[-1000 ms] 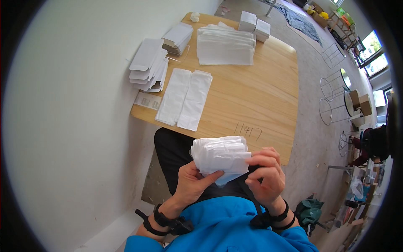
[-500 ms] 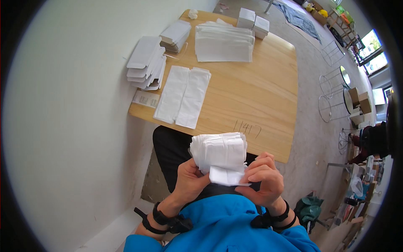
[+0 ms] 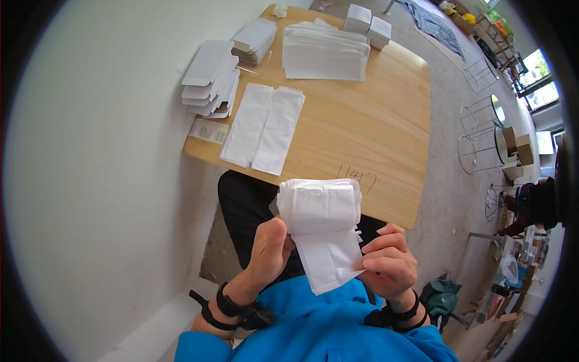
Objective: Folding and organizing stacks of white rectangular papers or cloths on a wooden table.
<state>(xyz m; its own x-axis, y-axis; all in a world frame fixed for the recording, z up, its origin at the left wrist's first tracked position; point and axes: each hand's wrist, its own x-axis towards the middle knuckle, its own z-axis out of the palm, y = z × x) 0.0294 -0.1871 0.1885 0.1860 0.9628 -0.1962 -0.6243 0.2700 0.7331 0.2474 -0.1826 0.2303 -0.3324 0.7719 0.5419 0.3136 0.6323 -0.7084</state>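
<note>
Table [image 3: 368, 127], hands [image 3: 391, 263] curled at white sheets [image 3: 322, 208], left grip unclear

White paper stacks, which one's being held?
The stack in the left hand, its near flap held by the right hand; the others lie on the table.

Crumpled white wad [image 3: 280, 10], counter's [image 3: 374, 120] far left corner. White cartons [image 3: 208, 63], left edge. Beyond right edge: metal-legged stools [image 3: 497, 110], dark green bundle [image 3: 443, 295].

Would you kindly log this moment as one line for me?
left hand: holds white sheet bundle at left side | right hand: pinches lower sheet at right edge | table: two white strips side by side
</note>
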